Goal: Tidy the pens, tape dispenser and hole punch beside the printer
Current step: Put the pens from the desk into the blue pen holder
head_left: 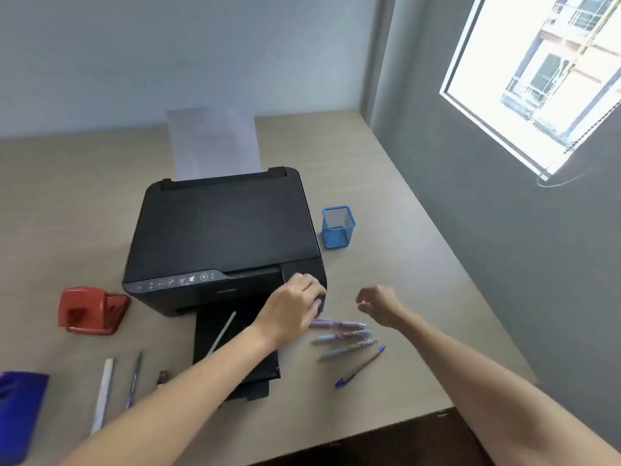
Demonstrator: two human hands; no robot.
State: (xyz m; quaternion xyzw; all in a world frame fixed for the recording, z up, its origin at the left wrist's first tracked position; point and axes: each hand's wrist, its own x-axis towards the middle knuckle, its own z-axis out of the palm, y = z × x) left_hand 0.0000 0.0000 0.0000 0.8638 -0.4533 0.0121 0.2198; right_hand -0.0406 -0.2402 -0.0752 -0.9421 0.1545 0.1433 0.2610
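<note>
My left hand [292, 307] reaches across the front right corner of the black printer [221, 230]. Its fingers are closed on a purple pen [321, 302], of which only an end shows. My right hand [378, 304] hovers just to the right, fingers loosely curled and holding nothing. Below both hands several pens [342, 336] lie side by side on the desk. A white pen [223, 331] rests on the printer's output tray. Two more pens [104, 391] lie at the front left. The red hole punch [92, 311] sits left of the printer. A blue object [20, 412], possibly the tape dispenser, is cut off bottom left.
A blue mesh pen cup [338, 227] stands upright to the right of the printer, apparently with nothing in it. Paper [215, 142] sticks up from the printer's rear feed. A small dark item [163, 378] lies by my left forearm. The desk [386, 203] meets a grey wall on the right.
</note>
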